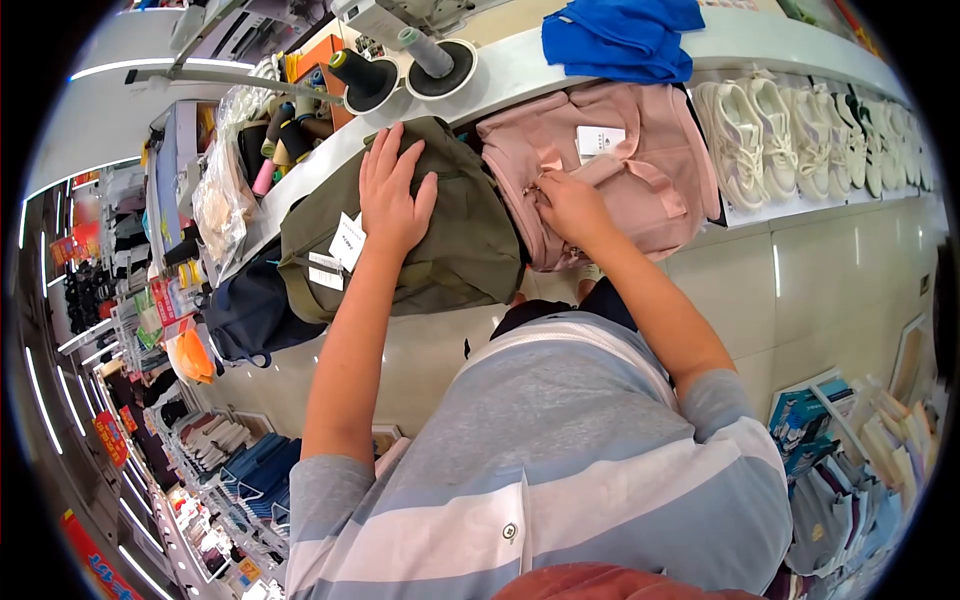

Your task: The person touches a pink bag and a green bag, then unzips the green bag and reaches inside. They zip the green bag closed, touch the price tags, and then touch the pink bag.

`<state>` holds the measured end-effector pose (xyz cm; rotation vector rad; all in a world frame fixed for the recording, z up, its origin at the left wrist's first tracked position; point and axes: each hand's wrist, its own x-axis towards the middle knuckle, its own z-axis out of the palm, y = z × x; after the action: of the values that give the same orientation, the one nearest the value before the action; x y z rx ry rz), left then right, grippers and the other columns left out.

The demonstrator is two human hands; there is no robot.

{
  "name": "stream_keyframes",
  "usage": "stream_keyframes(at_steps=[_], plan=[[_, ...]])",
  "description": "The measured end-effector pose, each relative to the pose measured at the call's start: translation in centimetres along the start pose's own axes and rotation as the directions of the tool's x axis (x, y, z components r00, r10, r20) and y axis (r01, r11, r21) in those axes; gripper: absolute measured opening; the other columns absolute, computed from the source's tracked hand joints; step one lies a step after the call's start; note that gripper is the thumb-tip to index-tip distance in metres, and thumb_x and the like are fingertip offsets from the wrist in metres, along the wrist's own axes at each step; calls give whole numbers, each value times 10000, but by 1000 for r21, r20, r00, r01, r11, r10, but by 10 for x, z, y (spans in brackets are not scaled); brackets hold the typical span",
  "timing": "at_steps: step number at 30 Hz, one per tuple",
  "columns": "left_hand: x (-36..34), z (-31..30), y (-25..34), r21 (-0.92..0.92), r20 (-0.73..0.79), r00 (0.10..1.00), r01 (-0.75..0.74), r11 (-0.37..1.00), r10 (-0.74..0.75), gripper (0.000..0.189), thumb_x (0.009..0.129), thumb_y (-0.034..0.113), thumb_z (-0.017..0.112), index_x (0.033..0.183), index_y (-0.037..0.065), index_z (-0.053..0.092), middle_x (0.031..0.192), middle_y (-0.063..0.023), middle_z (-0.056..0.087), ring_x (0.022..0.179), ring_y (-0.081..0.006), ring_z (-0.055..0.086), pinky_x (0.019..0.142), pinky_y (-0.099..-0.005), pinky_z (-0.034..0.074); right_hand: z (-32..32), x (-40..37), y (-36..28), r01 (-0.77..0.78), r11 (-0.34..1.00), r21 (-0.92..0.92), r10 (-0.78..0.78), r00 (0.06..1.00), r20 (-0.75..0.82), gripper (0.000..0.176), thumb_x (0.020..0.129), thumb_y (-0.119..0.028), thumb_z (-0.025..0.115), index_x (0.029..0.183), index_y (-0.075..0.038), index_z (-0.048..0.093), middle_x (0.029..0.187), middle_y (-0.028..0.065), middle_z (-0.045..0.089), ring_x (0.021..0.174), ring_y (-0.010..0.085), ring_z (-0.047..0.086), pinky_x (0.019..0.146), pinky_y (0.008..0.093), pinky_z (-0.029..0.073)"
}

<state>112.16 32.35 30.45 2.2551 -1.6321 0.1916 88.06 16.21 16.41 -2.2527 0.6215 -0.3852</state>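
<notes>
My left hand (397, 195) lies flat with fingers stretched out on top of an olive green travel bag (460, 235). White paper tags (347, 242) hang from that bag beside my wrist. To the right, a pink travel bag (650, 130) with handles and a white tag (598, 141) lies against the green one. My right hand (572, 208) is closed at the pink bag's left edge, fingertips pinched near its zipper. The exact small part between those fingers is partly hidden. Both bags rest along a white counter ledge.
Two thread cones (365, 78) stand on the white ledge (510, 70), beside folded blue cloth (622, 38). White shoes (770, 130) line the right shelf. A dark blue bag (262, 312) hangs left of the green bag. Clothes racks (250, 470) stand at lower left.
</notes>
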Motion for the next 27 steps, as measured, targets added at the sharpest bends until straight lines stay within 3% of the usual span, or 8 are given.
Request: stream_keyframes(at_steps=[4,7,13,16,19,22,25,27], plan=[[0,0,2,8,-1,1000,9,1000,-9,468,935,276,733,1363,87,722,1673,-150,510,1558,-396,441,1269,-557,339,9,12,-7,-80,973,-216,103,990,98,228,952,-155,675,1160,-71,713,1274,138,704,1016,384,747,843,522,606],[1,1,0,8,-6,1000,9,1000,-9,463,934,272,734,1358,89,725,1676,-147,508,1560,-391,440,1269,-557,339,8,19,-9,-116,957,-267,162,974,157,167,985,-147,601,1086,-50,692,1272,164,703,1016,404,747,841,537,606],[3,-1,3,26,-11,1000,-6,1000,6,424,968,229,704,1355,55,720,1658,-181,526,1544,-421,458,1267,-520,352,8,28,-10,-93,955,-280,137,981,141,206,1017,-144,519,1064,-38,689,1252,201,693,977,424,751,830,557,608],[2,-2,4,27,-10,1000,-4,1000,4,424,970,228,702,1356,55,720,1658,-181,526,1544,-421,458,1268,-520,351,9,26,-13,-76,958,-277,103,991,84,183,995,-132,543,1025,-43,700,1220,201,706,955,420,754,801,564,607],[3,-2,5,27,-7,1000,-2,1000,2,426,972,232,699,1358,54,718,1658,-182,526,1544,-422,457,1269,-521,350,7,29,-6,66,960,-272,-71,997,-11,141,930,-122,616,893,-47,731,1042,199,728,885,388,769,753,530,624],[3,-1,3,24,-3,1000,3,1000,-3,438,964,252,704,1360,66,719,1667,-170,516,1552,-411,448,1270,-533,345,3,36,-5,34,944,-329,-25,999,33,141,911,-124,629,836,-76,738,958,152,750,943,357,756,781,529,591],[1,3,-2,15,-2,1000,8,1000,-8,462,944,283,723,1363,91,721,1687,-143,497,1566,-388,432,1273,-555,336,-8,37,-5,210,907,-364,-221,975,11,139,905,-117,634,853,-105,762,904,104,767,1032,325,724,843,511,536],[1,3,-2,14,-2,1000,11,1000,-11,462,944,283,722,1365,92,720,1688,-142,495,1566,-389,432,1273,-555,335,-13,38,-8,211,918,-335,-205,977,53,137,896,-123,644,871,-123,779,893,85,776,1064,311,702,874,500,502]])
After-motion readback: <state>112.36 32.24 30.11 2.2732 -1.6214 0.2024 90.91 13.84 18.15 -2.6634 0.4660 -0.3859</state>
